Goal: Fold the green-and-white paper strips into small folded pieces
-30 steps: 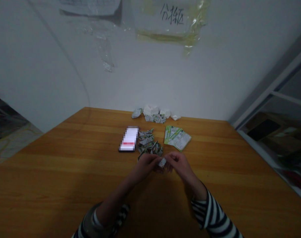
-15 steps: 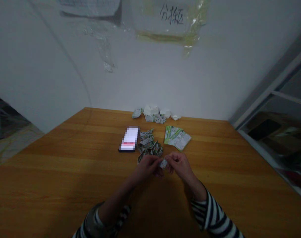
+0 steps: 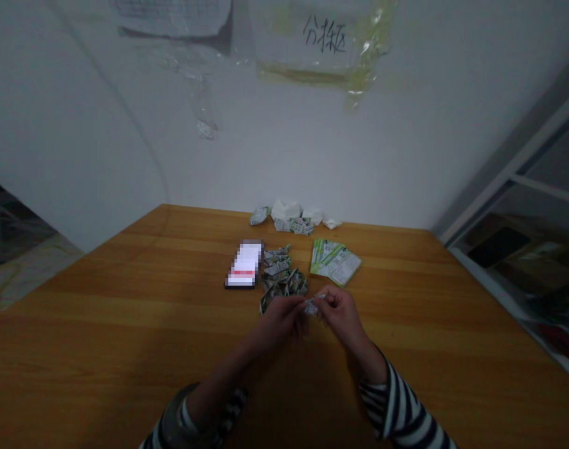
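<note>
My left hand [image 3: 281,319] and my right hand [image 3: 339,313] meet over the wooden table [image 3: 125,324], both pinched on a small folded paper piece [image 3: 311,305] held between their fingertips. Just beyond the hands lies a pile of several similar folded green-and-white paper pieces [image 3: 281,275]. A small stack of flat green-and-white printed sheets [image 3: 335,260] lies to the right of that pile. Both sleeves are striped black and white.
A phone with a lit screen [image 3: 244,264] lies left of the pile. Crumpled white paper scraps [image 3: 291,216] sit at the table's far edge against the wall. A metal frame [image 3: 513,168] stands at the right, past the table's edge.
The hands have kept working the small paper piece between the fingertips; it sits slightly higher and looks turned or partly unfolded. Everything else on the table is unmoved.
</note>
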Demonstrator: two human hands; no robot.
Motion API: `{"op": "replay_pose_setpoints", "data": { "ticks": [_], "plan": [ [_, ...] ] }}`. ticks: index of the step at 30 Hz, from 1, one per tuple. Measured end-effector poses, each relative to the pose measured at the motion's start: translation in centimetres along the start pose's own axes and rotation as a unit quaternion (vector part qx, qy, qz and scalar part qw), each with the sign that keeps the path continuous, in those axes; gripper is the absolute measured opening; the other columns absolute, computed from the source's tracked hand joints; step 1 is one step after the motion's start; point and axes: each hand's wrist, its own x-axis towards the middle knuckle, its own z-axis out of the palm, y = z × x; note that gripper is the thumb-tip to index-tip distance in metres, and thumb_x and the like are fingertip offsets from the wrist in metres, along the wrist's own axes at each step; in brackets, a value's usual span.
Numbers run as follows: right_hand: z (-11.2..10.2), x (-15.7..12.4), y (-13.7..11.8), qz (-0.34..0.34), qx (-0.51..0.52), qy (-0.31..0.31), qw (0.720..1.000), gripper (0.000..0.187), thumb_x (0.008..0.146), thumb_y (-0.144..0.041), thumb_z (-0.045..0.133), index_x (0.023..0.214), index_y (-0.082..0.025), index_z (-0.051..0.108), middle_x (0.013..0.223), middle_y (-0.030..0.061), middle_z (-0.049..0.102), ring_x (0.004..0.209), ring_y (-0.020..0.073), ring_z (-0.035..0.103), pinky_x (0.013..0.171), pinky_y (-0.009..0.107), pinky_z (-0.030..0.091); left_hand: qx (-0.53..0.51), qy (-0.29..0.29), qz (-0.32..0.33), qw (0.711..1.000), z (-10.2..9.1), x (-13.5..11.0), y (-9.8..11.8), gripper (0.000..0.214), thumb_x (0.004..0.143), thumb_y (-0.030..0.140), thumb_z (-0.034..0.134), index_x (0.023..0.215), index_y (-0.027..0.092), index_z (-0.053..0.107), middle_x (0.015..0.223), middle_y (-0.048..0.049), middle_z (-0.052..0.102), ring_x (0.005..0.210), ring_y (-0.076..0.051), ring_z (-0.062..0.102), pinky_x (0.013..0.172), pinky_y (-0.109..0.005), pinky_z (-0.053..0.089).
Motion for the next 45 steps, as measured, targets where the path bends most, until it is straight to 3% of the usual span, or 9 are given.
{"op": "replay_pose_setpoints", "data": {
  "ticks": [7, 12, 18, 21, 24, 27, 30, 35, 45],
  "plan": [
    [-1.1, -0.1, -1.1, 0.010, 0.002, -0.118, 0.993, 0.011, 0.075, -0.027, 0.065, 0.073, -0.016, 0.066, 0.050, -0.0059, 0.052, 0.041, 0.0068, 0.041, 0.040, 0.017, 0.028, -0.055, -0.095, -0.064, 0.992, -0.8, -0.6, 1.0, 0.045, 0.087, 0.053, 0.047, 0.090, 0.012, 0.064, 0.074, -0.0066, 0.073, 0.062, -0.018, 0.069, 0.059, -0.026, 0.054],
    [-1.3, 0.1, -0.8, -0.013, -0.004, -0.126, 0.992, 0.012, 0.078, -0.026, 0.063, 0.082, -0.017, 0.069, 0.051, -0.0068, 0.048, 0.044, 0.0078, 0.042, 0.043, 0.018, 0.032, -0.064, -0.120, -0.070, 0.988, -0.6, -0.9, 1.4, 0.041, 0.087, 0.049, 0.049, 0.101, 0.013, 0.062, 0.081, -0.0071, 0.073, 0.075, -0.021, 0.070, 0.068, -0.030, 0.054],
    [-0.5, -0.2, -0.7, -0.130, -0.128, -0.096, 0.978, 0.031, 0.079, -0.025, 0.066, 0.110, -0.021, 0.066, 0.066, -0.0024, 0.056, 0.058, 0.0129, 0.052, 0.054, 0.023, 0.044, -0.036, -0.045, 0.026, 0.998, -0.1, -0.1, -0.6, 0.032, 0.077, 0.024, 0.065, 0.106, 0.015, 0.056, 0.081, -0.0014, 0.067, 0.067, -0.015, 0.065, 0.062, -0.025, 0.051],
    [0.6, -0.8, -1.0, -0.239, -0.223, -0.101, 0.940, 0.044, 0.081, -0.024, 0.065, 0.125, -0.024, 0.058, 0.097, 0.0068, 0.062, 0.088, 0.0200, 0.059, 0.076, 0.033, 0.051, 0.083, 0.084, 0.075, 0.990, -0.1, 0.4, -1.6, 0.023, 0.072, 0.014, 0.064, 0.094, 0.015, 0.057, 0.077, -0.0015, 0.067, 0.067, -0.016, 0.064, 0.060, -0.025, 0.050],
    [1.1, -1.2, -1.2, -0.289, -0.322, -0.005, 0.901, 0.038, 0.086, -0.023, 0.059, 0.124, -0.024, 0.059, 0.113, 0.0121, 0.056, 0.105, 0.0251, 0.053, 0.090, 0.044, 0.046, 0.177, 0.187, 0.116, 0.959, -0.4, 0.5, -1.5, 0.022, 0.075, 0.011, 0.058, 0.096, 0.015, 0.061, 0.085, -0.0044, 0.069, 0.076, -0.018, 0.065, 0.068, -0.027, 0.050],
    [1.1, -1.2, -0.9, -0.276, -0.368, 0.073, 0.885, 0.031, 0.087, -0.026, 0.058, 0.118, -0.022, 0.063, 0.104, 0.0126, 0.058, 0.101, 0.0267, 0.054, 0.087, 0.046, 0.048, 0.242, 0.235, 0.128, 0.933, -0.5, 0.5, -1.2, 0.033, 0.081, 0.015, 0.054, 0.113, 0.018, 0.061, 0.100, -0.0083, 0.070, 0.088, -0.021, 0.066, 0.078, -0.032, 0.051],
    [1.2, -1.1, -0.1, -0.261, -0.348, 0.032, 0.900, 0.035, 0.089, -0.024, 0.054, 0.124, -0.019, 0.057, 0.095, 0.0109, 0.063, 0.090, 0.0238, 0.059, 0.080, 0.040, 0.053, 0.282, 0.227, 0.138, 0.922, -0.2, 0.6, -1.4, 0.042, 0.083, 0.015, 0.050, 0.125, 0.020, 0.056, 0.117, -0.0112, 0.065, 0.102, -0.023, 0.062, 0.088, -0.036, 0.048],
    [1.9, -1.3, 0.9, -0.269, -0.388, -0.007, 0.882, 0.048, 0.082, -0.010, 0.050, 0.130, -0.016, 0.051, 0.118, 0.0152, 0.061, 0.108, 0.0269, 0.057, 0.092, 0.043, 0.050, 0.260, 0.192, 0.068, 0.944, 0.4, 0.9, -1.9, 0.044, 0.087, 0.016, 0.042, 0.129, 0.014, 0.052, 0.094, -0.0128, 0.073, 0.078, -0.021, 0.068, 0.075, -0.034, 0.053],
    [2.0, -1.4, 0.8, -0.283, -0.349, 0.014, 0.893, 0.048, 0.084, -0.014, 0.049, 0.132, -0.014, 0.049, 0.110, 0.0162, 0.065, 0.098, 0.0256, 0.063, 0.085, 0.039, 0.054, 0.253, 0.204, 0.180, 0.928, 0.3, 0.6, -2.4, 0.052, 0.083, 0.009, 0.046, 0.133, 0.020, 0.051, 0.123, -0.0109, 0.064, 0.108, -0.022, 0.062, 0.094, -0.033, 0.047]
  ]
}}
